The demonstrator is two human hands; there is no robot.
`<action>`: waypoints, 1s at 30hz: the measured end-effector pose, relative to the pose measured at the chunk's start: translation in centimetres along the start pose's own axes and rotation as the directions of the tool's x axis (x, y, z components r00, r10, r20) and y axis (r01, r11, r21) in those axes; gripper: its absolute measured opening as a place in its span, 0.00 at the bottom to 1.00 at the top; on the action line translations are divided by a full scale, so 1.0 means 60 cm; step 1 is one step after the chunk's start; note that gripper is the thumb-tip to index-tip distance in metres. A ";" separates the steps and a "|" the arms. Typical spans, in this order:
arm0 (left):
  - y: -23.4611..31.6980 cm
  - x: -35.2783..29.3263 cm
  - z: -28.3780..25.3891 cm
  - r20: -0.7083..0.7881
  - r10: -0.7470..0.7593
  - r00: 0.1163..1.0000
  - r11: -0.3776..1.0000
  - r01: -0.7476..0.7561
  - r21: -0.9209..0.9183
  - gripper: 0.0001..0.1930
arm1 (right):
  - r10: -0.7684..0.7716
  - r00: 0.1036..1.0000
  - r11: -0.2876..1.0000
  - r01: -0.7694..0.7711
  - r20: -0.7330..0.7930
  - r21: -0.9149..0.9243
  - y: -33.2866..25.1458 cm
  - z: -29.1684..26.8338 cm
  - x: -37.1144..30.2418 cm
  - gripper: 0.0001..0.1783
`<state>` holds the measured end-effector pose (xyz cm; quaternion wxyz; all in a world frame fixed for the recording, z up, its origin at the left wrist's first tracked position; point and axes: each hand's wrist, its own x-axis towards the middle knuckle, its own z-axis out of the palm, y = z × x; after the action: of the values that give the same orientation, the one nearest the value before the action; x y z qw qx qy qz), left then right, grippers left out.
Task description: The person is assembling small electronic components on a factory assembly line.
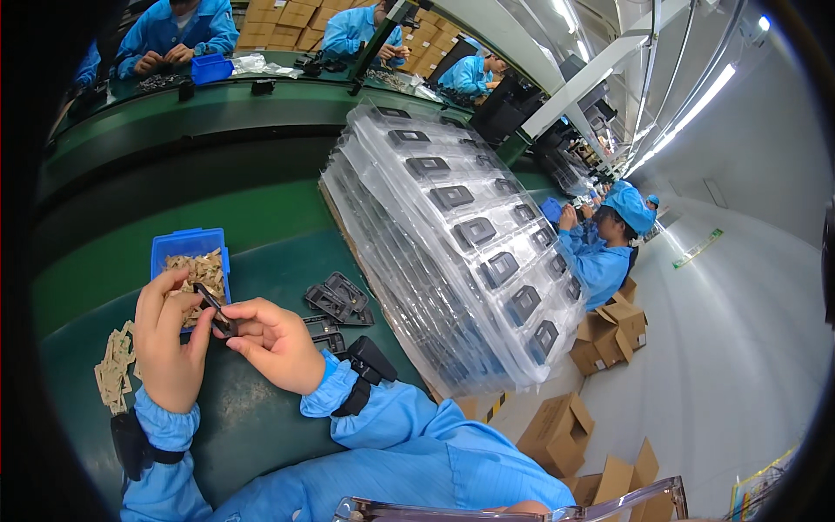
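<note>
Your left hand and right hand pinch a black part between them; a slack grip could drop it among the beige pieces in the blue bin just beyond your left.

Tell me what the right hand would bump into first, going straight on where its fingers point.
First the black part the right hand touches, then probably the left hand, though depth is unclear.
</note>
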<state>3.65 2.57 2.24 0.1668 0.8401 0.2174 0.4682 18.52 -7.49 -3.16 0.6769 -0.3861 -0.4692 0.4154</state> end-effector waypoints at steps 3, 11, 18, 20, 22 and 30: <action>-0.003 -0.003 -0.005 0.109 -0.027 0.994 0.999 0.031 -0.041 0.11 | 0.009 1.000 0.998 -0.009 -0.006 -0.057 -0.005 -0.002 -0.001 0.22; 0.018 0.008 -0.010 0.186 0.053 0.981 0.989 -0.026 -0.146 0.10 | -0.130 0.992 0.966 0.127 0.000 -0.223 -0.004 -0.011 0.002 0.21; 0.012 0.005 -0.032 0.192 0.030 0.981 0.988 0.000 -0.157 0.08 | -0.171 0.985 0.911 0.173 0.038 -0.376 -0.012 0.011 0.009 0.21; 0.011 0.009 -0.030 0.156 0.131 0.979 0.985 -0.110 -0.135 0.09 | -0.217 0.976 0.886 0.211 0.033 -0.412 -0.012 0.013 0.009 0.20; 0.016 0.011 -0.020 0.143 0.175 0.974 0.979 -0.156 -0.133 0.09 | -0.242 0.969 0.873 0.237 0.043 -0.426 -0.017 0.000 0.002 0.20; -0.042 0.016 -0.004 0.016 -0.057 0.998 0.998 0.056 0.023 0.04 | -0.084 0.994 0.983 0.073 -0.063 -0.169 -0.015 0.001 -0.011 0.20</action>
<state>3.36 5.24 1.85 0.1722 0.8394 0.2449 0.4537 18.48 -8.42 -2.50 0.6743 -0.4368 -0.4930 0.3340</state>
